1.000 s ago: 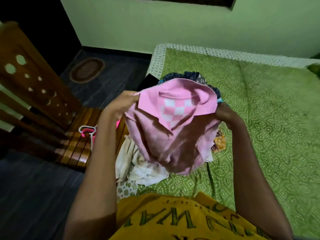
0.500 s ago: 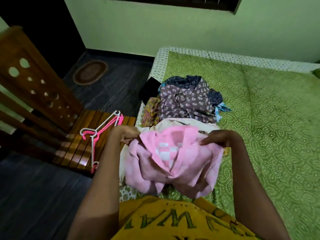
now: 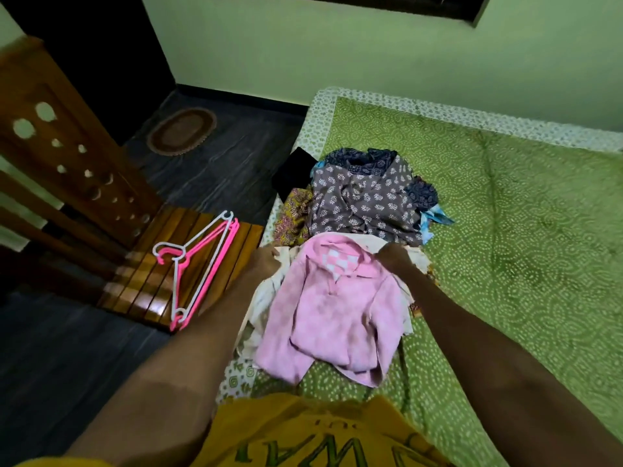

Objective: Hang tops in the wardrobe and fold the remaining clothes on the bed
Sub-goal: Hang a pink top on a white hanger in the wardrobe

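So the pink top [image 3: 332, 311] was laid out flat on the near edge of the bed [image 3: 505, 264], collar pointing away from the person and hem toward them, so its long axis ran pretty much straight out from the body. It was resting partly on a cream garment [image 3: 266, 298], with a pile of printed clothes [image 3: 364, 197] just beyond the collar. The shoulders were being held, one per hand: the left hand [image 3: 266, 261] was curled at the left shoulder edge, the right hand [image 3: 392, 259] was pinched on the collar corner. Whether the left fingers were actually clamped on pink fabric or on the cream one couldn't really be told. The hangers [image 3: 199, 264], pink and white, were stacked on the wooden bench [image 3: 141, 284] off to the left, so the left hand was clearly the nearer one for a grab, probably the next thing needed.
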`<state>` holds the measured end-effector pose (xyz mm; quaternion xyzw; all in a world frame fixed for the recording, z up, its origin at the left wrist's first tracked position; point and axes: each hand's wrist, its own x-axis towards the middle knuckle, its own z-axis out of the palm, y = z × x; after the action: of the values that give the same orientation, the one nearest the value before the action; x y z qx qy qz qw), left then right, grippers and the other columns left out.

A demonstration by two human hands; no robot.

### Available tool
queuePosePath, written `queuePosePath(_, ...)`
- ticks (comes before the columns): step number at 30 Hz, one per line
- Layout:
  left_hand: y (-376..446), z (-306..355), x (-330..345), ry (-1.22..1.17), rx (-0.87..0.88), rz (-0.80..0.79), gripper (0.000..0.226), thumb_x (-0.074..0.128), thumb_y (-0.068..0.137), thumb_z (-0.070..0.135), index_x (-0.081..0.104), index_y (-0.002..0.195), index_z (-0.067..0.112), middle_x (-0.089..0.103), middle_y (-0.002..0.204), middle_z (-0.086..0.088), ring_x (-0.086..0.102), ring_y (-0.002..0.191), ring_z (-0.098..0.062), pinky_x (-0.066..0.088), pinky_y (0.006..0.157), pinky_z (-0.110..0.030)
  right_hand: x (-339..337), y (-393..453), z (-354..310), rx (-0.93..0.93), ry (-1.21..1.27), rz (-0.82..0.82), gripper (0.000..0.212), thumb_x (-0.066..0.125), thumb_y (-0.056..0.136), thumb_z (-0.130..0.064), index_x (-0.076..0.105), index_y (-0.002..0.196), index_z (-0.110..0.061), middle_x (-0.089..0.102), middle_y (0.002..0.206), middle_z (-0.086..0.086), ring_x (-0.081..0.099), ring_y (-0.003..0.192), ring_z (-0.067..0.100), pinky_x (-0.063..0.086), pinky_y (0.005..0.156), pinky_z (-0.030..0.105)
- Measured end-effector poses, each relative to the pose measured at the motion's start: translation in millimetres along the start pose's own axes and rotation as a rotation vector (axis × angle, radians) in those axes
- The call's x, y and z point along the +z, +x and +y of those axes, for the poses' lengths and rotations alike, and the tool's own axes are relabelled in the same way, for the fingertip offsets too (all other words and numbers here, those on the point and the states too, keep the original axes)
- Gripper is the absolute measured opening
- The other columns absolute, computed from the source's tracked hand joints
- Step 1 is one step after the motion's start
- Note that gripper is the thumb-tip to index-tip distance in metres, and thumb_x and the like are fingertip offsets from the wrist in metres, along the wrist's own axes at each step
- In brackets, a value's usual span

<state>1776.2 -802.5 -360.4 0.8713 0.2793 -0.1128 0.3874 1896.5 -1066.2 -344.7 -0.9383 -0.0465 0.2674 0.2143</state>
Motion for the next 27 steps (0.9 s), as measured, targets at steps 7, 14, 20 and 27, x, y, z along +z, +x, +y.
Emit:
queuePosePath(7, -39, -78, 6, -0.006, -0.196, -0.075, 0.018, 0.065, 0.084, 0.004, 0.062, 0.097, -0.007, 0.061, 0.109, -0.021, 0.056, 0.110, -0.029, 0.041, 0.089, -0.032, 61, -1, -59, -0.087, 0.097, -0.488, 0.016, 0.053, 0.096, -0.022, 0.050, 0.080, -0.017, 0.053, 0.074, 0.000, 0.052, 0.057, 0.013, 0.031, 0.048, 0.020)
queuePosePath(14, -62, -131, -29, -0.072, -0.337, -0.052, 0.024, 0.057, 0.092, 0.010, 0.064, 0.101, -0.011, 0.060, 0.112, -0.022, 0.054, 0.100, -0.022, 0.042, 0.084, -0.029, 116, 0, -149, -0.260, -0.012, -0.582, 0.018, 0.057, 0.093, -0.024, 0.044, 0.100, -0.012, 0.054, 0.085, 0.011, 0.052, 0.055, 0.014, 0.030, 0.048, 0.022)
queuePosePath(20, -54, -165, -53, -0.065, -0.429, -0.013, 0.031, 0.053, 0.094, 0.018, 0.063, 0.112, -0.005, 0.062, 0.116, -0.021, 0.058, 0.110, -0.030, 0.043, 0.090, -0.033, 154, 16, -219, -0.451, -0.269, -0.578, 0.036, 0.060, 0.092, -0.023, 0.051, 0.117, 0.000, 0.056, 0.096, 0.017, 0.054, 0.057, 0.017, 0.039, 0.043, 0.017)
queuePosePath(27, -15, -220, -74, -0.088, -0.489, -0.023, 0.027, 0.050, 0.092, 0.020, 0.063, 0.108, 0.001, 0.063, 0.114, -0.016, 0.058, 0.107, -0.029, 0.046, 0.085, -0.033, 218, 55, -289, -0.566, -0.596, -0.648, 0.046, 0.057, 0.093, -0.024, 0.045, 0.129, 0.002, 0.047, 0.135, 0.021, 0.046, 0.123, 0.031, 0.040, 0.092, 0.032)
